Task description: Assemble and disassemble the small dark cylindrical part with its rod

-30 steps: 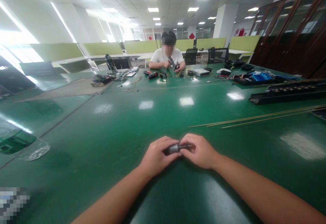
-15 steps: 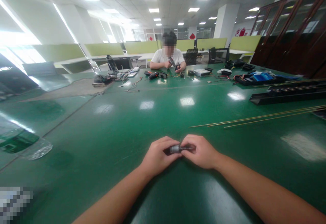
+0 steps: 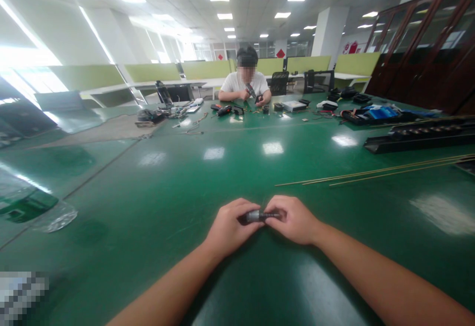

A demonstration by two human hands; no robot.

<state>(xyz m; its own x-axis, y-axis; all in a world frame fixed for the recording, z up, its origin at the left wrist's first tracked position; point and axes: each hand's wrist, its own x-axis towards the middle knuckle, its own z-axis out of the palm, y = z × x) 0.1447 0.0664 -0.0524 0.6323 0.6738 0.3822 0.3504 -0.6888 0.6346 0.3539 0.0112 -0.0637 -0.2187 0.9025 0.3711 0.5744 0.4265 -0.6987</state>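
My left hand (image 3: 230, 224) closes its thumb and fingers around the grey end of a small cylindrical part (image 3: 254, 215). A thin dark shaft runs from this grey body toward the right. My right hand (image 3: 293, 218) pinches around that shaft, its fingertips close to those of the left hand. Fingers cover both ends of the part, and its exact kind cannot be made out. Both hands are low over the green table top (image 3: 208, 187), in front of my body.
Thin brass-coloured rods (image 3: 356, 175) and a black rail (image 3: 419, 140) lie at the right. A clear plastic bottle (image 3: 40, 207) is at the left. Across the table a person (image 3: 245, 81) holds a power drill (image 3: 251, 91), with tools and parts spread around.
Almost nothing differs. My right fingers have shifted very slightly around the shaft, while my left hand keeps its hold on the grey body.
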